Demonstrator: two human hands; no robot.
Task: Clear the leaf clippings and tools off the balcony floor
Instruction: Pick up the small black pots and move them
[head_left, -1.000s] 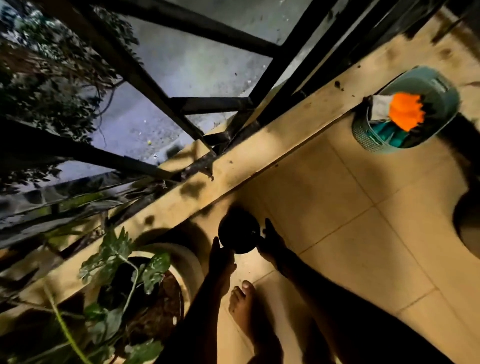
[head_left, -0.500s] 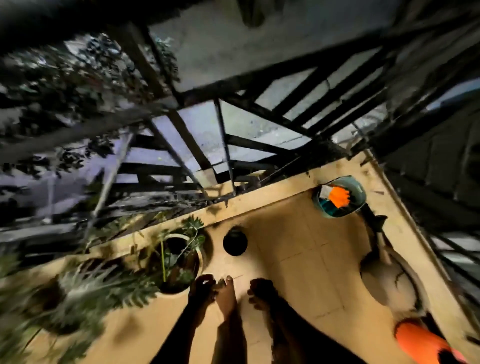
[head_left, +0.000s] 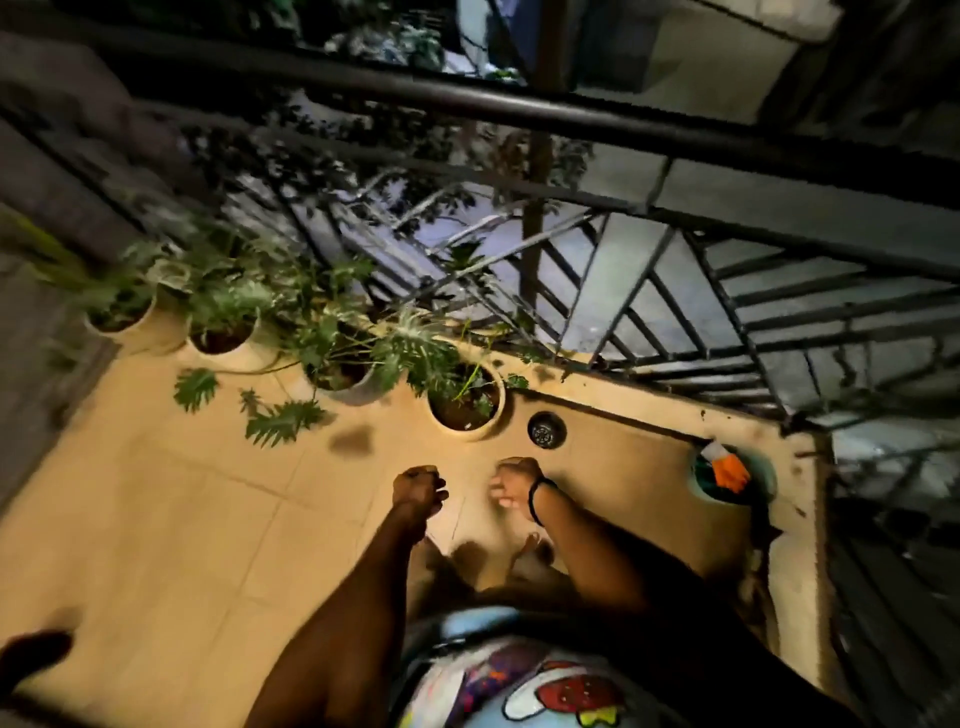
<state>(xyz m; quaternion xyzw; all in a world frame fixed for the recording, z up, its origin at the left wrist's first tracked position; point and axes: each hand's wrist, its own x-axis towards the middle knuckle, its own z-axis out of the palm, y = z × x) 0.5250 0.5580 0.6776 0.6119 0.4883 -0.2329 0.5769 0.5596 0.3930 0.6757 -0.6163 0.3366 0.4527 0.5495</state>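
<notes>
Beige-tiled balcony floor (head_left: 182, 519) is seen at night, edged by a dark railing (head_left: 519, 111).
Just in front of the round drain (head_left: 546, 442), the left hand (head_left: 418, 488) and right hand (head_left: 517, 480) are each curled into a fist, with nothing seen inside. A teal bucket (head_left: 763, 470) holding an orange glove (head_left: 731, 470) is set right of the drain; green leaves (head_left: 283, 422) are spread on the floor well left of it.

Left of one round floor drain (head_left: 546, 443) stand at least four potted plants (head_left: 462, 434) in a row, and right of it sits one teal bucket (head_left: 764, 475) holding one orange glove (head_left: 731, 470).
</notes>
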